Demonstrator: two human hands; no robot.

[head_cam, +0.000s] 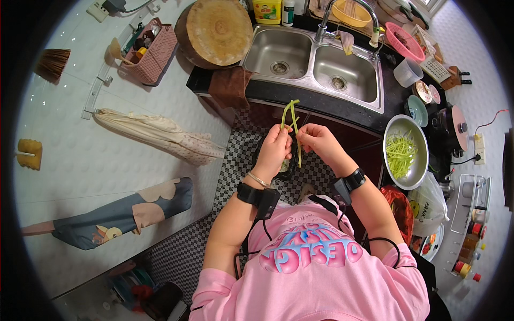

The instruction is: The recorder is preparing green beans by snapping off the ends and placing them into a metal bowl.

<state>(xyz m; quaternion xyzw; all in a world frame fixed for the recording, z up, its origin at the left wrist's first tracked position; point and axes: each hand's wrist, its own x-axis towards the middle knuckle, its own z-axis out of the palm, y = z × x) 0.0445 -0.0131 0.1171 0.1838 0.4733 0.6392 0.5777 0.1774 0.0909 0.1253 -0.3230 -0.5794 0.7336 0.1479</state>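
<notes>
Thin green vegetable stems (286, 112) rise from my left hand (277, 147), whose fingers are closed around them. My right hand (317, 139) is just to the right, its thumb and forefinger pinching a long stem that hangs down between the hands. A black bag or lined bin (286, 172) shows partly below and behind my hands, with some pale green matter inside. To the right, a steel bowl (419, 170) on the counter holds a heap of cut green stems (400, 154).
Ahead is a black counter (281, 90) with a double steel sink (312, 78), a brown cloth (229, 86) over its edge and a round wooden chopping block (220, 30). At right, a white plastic bag (427, 204) and a red bag (397, 208) lie near the bowl.
</notes>
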